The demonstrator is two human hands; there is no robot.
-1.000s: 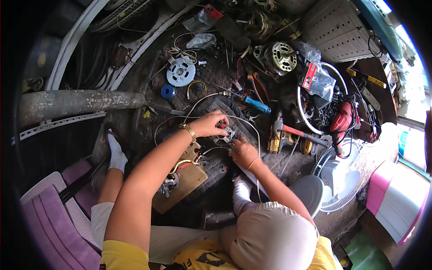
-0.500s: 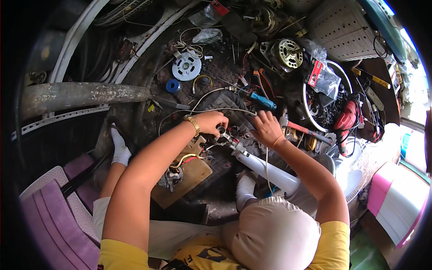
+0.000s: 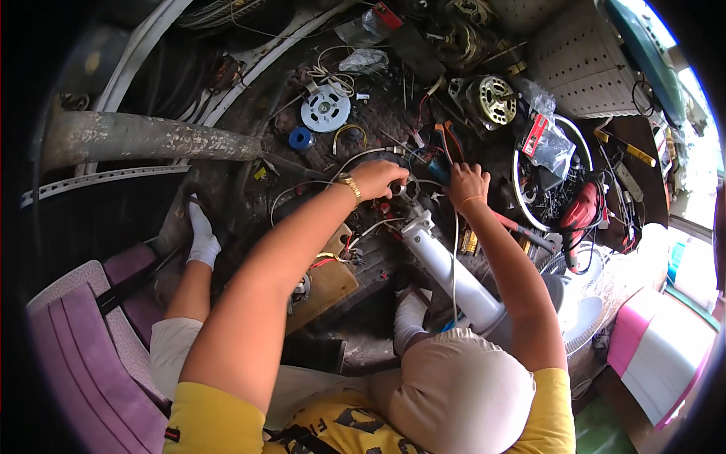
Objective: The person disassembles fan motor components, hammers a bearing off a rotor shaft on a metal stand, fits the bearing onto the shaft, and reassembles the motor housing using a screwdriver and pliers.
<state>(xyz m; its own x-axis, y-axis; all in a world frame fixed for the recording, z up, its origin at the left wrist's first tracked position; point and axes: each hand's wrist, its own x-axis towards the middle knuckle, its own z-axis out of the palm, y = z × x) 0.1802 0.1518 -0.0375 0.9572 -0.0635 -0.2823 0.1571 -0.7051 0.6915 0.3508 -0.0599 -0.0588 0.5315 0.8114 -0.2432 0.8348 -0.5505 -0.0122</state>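
My left hand (image 3: 380,180) is closed on a round metal fitting (image 3: 397,188) at the upper end of a white fan pole (image 3: 446,266). The pole slants down to the right toward my leg, and a pale cable (image 3: 455,261) hangs across it. To the right, my right hand (image 3: 468,186) has its fingers bent over the handle of a blue screwdriver (image 3: 438,171); the hand hides part of that handle. Just beyond are orange-handled pliers (image 3: 451,140). Below my left wrist, a wooden board (image 3: 333,289) carries loose wires and a metal part partly covered by my forearm.
A white slotted disc (image 3: 325,107), a blue spool (image 3: 301,138) and a round motor housing (image 3: 495,101) lie farther off. On the right are a white ring (image 3: 517,185) around small hardware, a red drill (image 3: 581,204) and a hammer (image 3: 529,234). A thick pipe (image 3: 151,138) juts in from the left.
My right hand has moved away from me onto the blue screwdriver's handle. My left hand stays at the metal fitting, slightly farther right in the view, and the whole view has shifted a little.
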